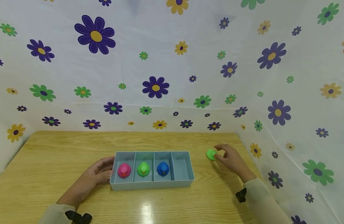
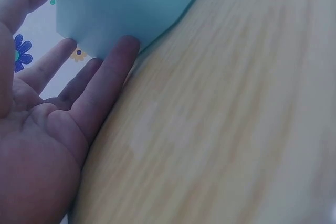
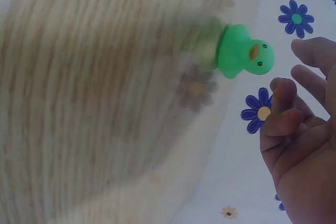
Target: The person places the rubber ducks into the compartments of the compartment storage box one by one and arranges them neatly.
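A pale blue box [image 1: 183, 168] with several compartments in a row stands mid-table. From left to right, its compartments hold a pink rubber duck [image 1: 124, 170], a green rubber duck [image 1: 143, 169] and a blue rubber duck [image 1: 162, 168]; the rightmost holds nothing. My left hand [image 1: 94, 175] rests fingertips against the box's left end, its fingers mostly extended in the left wrist view. Right of the box, another green rubber duck [image 1: 211, 154] sits upright on the table. My right hand [image 1: 230, 160] hovers beside it, thumb and fingers parted; the right wrist view shows a gap between them and the duck [image 3: 241, 51].
The wooden table [image 1: 172, 205] carries the box and the loose duck. A white flowered cloth [image 1: 127, 68] rises behind the table's back edge, and a similar one borders the right side, close to my right forearm.
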`<state>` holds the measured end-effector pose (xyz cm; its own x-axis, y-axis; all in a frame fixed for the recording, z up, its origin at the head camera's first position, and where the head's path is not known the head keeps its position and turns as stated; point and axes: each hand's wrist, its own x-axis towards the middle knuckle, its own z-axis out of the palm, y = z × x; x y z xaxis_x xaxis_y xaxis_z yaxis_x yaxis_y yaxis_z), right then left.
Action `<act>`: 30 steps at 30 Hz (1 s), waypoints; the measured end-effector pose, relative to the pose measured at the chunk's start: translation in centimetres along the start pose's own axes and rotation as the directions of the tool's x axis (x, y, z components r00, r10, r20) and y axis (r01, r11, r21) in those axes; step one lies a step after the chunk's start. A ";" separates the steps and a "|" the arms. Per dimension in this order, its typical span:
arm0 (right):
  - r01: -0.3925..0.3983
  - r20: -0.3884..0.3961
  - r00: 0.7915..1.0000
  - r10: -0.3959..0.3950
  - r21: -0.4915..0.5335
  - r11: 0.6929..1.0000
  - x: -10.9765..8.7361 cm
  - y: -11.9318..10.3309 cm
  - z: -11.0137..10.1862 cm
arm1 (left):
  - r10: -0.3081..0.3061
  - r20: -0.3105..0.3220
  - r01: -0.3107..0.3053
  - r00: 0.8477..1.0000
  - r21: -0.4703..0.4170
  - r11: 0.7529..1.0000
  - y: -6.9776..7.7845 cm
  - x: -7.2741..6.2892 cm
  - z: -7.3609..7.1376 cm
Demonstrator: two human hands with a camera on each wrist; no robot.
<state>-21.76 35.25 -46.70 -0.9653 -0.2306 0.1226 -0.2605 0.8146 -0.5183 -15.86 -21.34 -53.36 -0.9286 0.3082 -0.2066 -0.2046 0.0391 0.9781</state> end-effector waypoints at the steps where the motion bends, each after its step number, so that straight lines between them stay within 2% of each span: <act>1: -0.014 0.008 1.000 0.014 0.008 1.000 -0.1 0.2 0.0 | -0.005 -0.004 0.005 1.000 -0.004 1.000 0.0 0.0 0.0; 5: -0.049 0.028 0.998 0.048 0.036 0.998 -0.1 0.5 0.2 | -0.001 -0.002 0.001 1.000 -0.010 1.000 0.0 0.0 0.1; 9: -0.051 0.041 0.998 0.050 0.043 0.998 0.0 0.4 0.5 | 0.016 0.011 -0.016 1.000 -0.010 1.000 -0.1 -0.1 0.2; 22: -0.045 0.054 0.997 0.050 -0.085 0.995 0.5 0.2 1.0 | -0.004 -0.009 0.004 1.000 -0.008 1.000 -0.1 0.2 0.1; 30: -0.020 0.003 1.000 0.021 -0.178 0.984 0.5 0.0 1.2 | 0.014 0.005 -0.014 1.000 -0.005 1.000 0.0 0.0 0.0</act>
<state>-22.23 34.49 -47.70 -0.9704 -0.2155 0.1090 -0.2407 0.9009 -0.3613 -15.84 -21.32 -53.41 -0.9298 0.3136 -0.1928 -0.1931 0.0302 0.9807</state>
